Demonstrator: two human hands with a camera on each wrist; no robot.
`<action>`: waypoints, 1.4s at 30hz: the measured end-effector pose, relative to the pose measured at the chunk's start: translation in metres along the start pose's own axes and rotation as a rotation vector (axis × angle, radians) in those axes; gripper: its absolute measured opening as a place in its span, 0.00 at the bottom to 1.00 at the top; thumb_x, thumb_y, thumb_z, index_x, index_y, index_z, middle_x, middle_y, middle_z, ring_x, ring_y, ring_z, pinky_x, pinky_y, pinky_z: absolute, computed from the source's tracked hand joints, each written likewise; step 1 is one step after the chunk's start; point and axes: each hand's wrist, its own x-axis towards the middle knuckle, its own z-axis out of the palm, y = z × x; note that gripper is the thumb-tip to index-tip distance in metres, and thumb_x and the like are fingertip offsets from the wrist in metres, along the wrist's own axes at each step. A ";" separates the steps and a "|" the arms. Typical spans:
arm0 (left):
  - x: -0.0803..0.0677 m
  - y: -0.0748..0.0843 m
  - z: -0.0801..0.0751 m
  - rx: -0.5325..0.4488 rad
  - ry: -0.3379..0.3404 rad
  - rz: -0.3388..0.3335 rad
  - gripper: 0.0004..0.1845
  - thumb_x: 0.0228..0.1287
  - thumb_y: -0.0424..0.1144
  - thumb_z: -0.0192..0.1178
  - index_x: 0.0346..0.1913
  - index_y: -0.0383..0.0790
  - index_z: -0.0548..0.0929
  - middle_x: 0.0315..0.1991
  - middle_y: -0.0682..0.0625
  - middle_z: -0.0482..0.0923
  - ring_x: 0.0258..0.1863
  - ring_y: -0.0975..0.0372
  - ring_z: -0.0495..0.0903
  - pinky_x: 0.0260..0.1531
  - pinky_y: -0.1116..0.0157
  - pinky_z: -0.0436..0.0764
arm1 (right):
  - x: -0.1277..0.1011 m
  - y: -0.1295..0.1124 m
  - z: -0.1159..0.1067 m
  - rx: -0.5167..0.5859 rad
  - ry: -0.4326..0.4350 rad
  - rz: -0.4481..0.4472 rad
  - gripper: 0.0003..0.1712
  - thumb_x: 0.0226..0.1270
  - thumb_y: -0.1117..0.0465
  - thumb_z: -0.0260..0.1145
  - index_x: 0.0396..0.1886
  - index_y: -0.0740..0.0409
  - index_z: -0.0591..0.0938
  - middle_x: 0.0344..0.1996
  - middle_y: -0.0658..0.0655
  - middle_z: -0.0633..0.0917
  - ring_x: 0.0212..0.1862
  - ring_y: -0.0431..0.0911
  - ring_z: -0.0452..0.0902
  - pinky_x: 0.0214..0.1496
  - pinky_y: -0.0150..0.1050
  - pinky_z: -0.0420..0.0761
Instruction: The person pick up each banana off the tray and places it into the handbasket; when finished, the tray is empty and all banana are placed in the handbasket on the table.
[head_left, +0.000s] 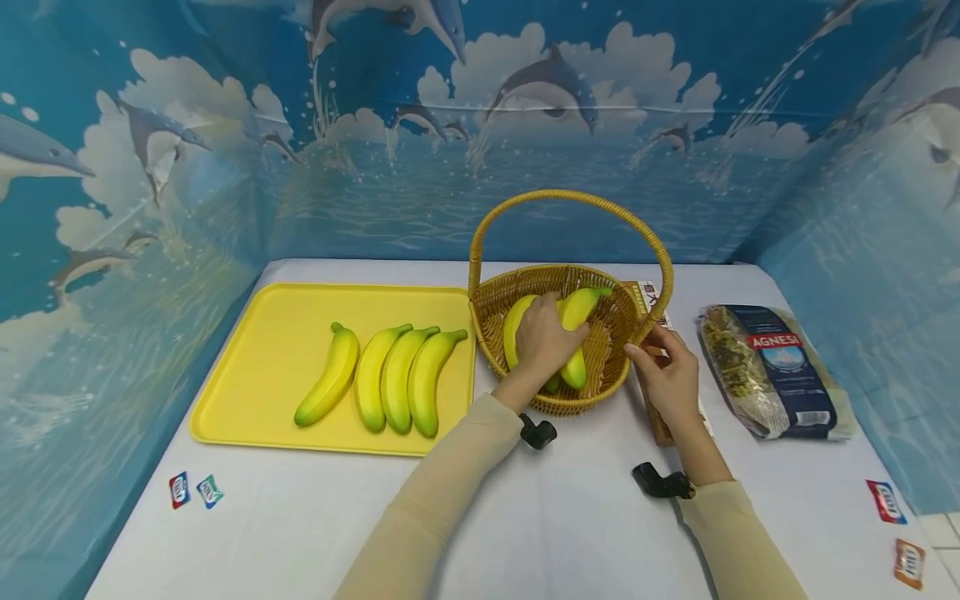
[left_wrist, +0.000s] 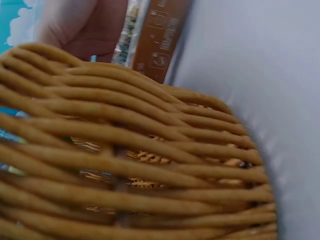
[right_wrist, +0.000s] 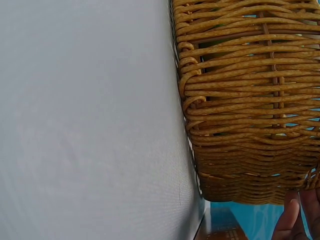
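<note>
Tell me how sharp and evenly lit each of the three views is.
Head view: sharp, evenly lit, wide-angle bend at the edges, soft shadows under the basket. Left wrist view: basket weave blurred, too close. Right wrist view: weave crisp, white tablecloth featureless.

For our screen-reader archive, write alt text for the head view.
A person's left hand grips bananas inside a wicker basket while the right hand touches its rim. Four more bananas lie on a yellow tray.

cream long sleeves point(head_left: 442, 492) on both arms; black camera mounts point(head_left: 537, 432) at wrists (strapped underneath).
</note>
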 end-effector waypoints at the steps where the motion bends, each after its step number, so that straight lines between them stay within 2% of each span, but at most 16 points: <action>1: 0.000 0.000 0.000 0.017 -0.003 0.004 0.36 0.56 0.55 0.68 0.67 0.46 0.72 0.53 0.51 0.79 0.47 0.59 0.79 0.41 0.63 0.79 | 0.000 0.000 0.000 0.005 0.002 -0.005 0.22 0.61 0.74 0.67 0.55 0.76 0.78 0.38 0.41 0.77 0.38 0.28 0.75 0.39 0.17 0.74; 8: 0.001 -0.001 0.005 0.113 -0.010 0.016 0.35 0.57 0.56 0.67 0.65 0.44 0.73 0.53 0.50 0.79 0.47 0.58 0.80 0.38 0.63 0.80 | 0.000 0.000 0.000 -0.003 0.002 -0.008 0.22 0.61 0.74 0.67 0.55 0.76 0.78 0.37 0.40 0.77 0.38 0.27 0.74 0.39 0.17 0.74; 14: 0.001 0.000 0.007 0.130 -0.017 0.019 0.36 0.57 0.56 0.67 0.64 0.42 0.73 0.48 0.50 0.80 0.44 0.59 0.80 0.35 0.65 0.79 | -0.001 -0.001 -0.001 -0.016 0.010 0.000 0.22 0.61 0.74 0.67 0.56 0.75 0.79 0.38 0.39 0.77 0.38 0.26 0.75 0.39 0.16 0.74; 21: -0.001 0.001 0.005 0.167 -0.051 0.029 0.35 0.60 0.57 0.64 0.65 0.40 0.72 0.55 0.46 0.78 0.48 0.58 0.80 0.39 0.64 0.81 | -0.001 -0.003 0.000 -0.029 0.011 0.015 0.21 0.61 0.73 0.67 0.56 0.74 0.79 0.37 0.38 0.76 0.38 0.26 0.74 0.39 0.16 0.73; 29: -0.002 0.001 0.004 0.173 -0.081 0.040 0.34 0.62 0.56 0.63 0.66 0.41 0.72 0.56 0.45 0.77 0.49 0.56 0.80 0.42 0.63 0.82 | -0.001 -0.005 0.000 -0.021 0.014 0.017 0.22 0.62 0.74 0.67 0.56 0.75 0.79 0.37 0.39 0.76 0.38 0.27 0.74 0.38 0.17 0.73; 32: -0.002 -0.001 0.003 0.125 -0.069 0.086 0.31 0.63 0.54 0.63 0.65 0.42 0.74 0.56 0.46 0.77 0.51 0.57 0.79 0.44 0.63 0.81 | -0.001 -0.004 0.000 -0.016 0.015 0.012 0.22 0.62 0.74 0.67 0.56 0.75 0.79 0.37 0.38 0.77 0.38 0.27 0.74 0.38 0.17 0.73; 35: -0.009 -0.001 -0.002 0.046 -0.052 0.173 0.28 0.64 0.51 0.63 0.63 0.44 0.76 0.55 0.48 0.77 0.51 0.58 0.78 0.44 0.64 0.80 | -0.002 -0.003 0.000 -0.019 0.012 0.014 0.22 0.62 0.73 0.67 0.56 0.74 0.79 0.37 0.38 0.76 0.38 0.27 0.74 0.38 0.17 0.73; 39: -0.036 0.003 -0.022 -0.071 -0.085 0.306 0.27 0.64 0.49 0.62 0.64 0.44 0.76 0.55 0.48 0.77 0.51 0.59 0.78 0.45 0.65 0.79 | -0.003 -0.001 0.001 -0.020 0.007 0.021 0.22 0.62 0.73 0.67 0.56 0.74 0.79 0.37 0.36 0.77 0.38 0.26 0.75 0.39 0.16 0.74; 42: -0.060 0.004 -0.046 -0.144 -0.129 0.358 0.27 0.64 0.49 0.62 0.65 0.46 0.75 0.57 0.48 0.75 0.54 0.59 0.76 0.49 0.64 0.78 | -0.002 0.000 0.001 -0.015 0.015 0.012 0.22 0.61 0.73 0.67 0.56 0.74 0.79 0.37 0.37 0.77 0.38 0.26 0.75 0.38 0.16 0.74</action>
